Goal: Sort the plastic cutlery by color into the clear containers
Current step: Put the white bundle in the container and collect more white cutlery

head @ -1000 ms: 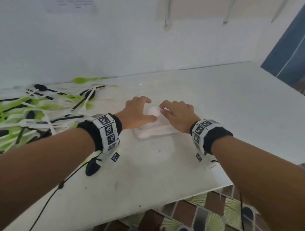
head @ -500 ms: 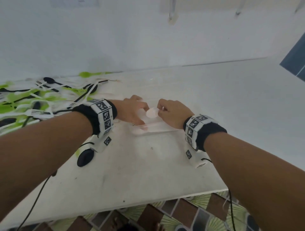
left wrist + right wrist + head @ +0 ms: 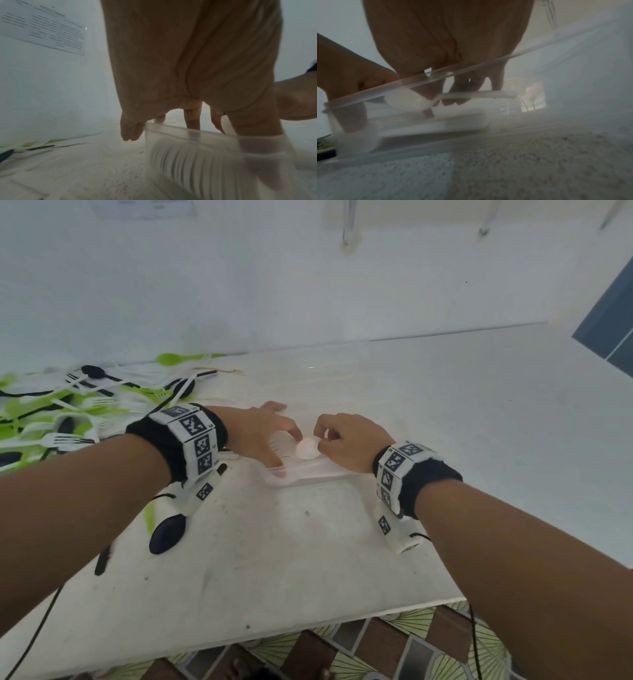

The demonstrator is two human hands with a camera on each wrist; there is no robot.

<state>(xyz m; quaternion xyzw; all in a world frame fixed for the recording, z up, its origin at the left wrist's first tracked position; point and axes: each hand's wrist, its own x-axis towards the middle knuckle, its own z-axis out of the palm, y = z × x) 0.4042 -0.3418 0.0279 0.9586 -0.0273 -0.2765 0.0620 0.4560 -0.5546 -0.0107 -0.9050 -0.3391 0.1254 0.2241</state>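
A clear container (image 3: 308, 477) lies on the white table, between my hands. My left hand (image 3: 286, 450) holds its left end, thumb inside the near wall (image 3: 197, 155), fingers curved down over it and little finger outside the corner. My right hand (image 3: 320, 440) pinches a white plastic spoon (image 3: 307, 447) just above the container's inside. In the right wrist view the white spoon (image 3: 407, 100) hangs from the fingertips behind the clear rim. The mixed pile of green, white and black cutlery (image 3: 68, 412) lies at the far left.
A black spoon (image 3: 168, 534) and a green piece (image 3: 149, 517) lie under my left wrist. The table's front edge (image 3: 308, 628) is close, with tiled floor below. A wall runs along the back, with a paper sheet (image 3: 42, 31) on it.
My left thumb has gone from the container's near rim to inside it. The right hand keeps the white spoon over the container. Both hands have shifted only slightly.
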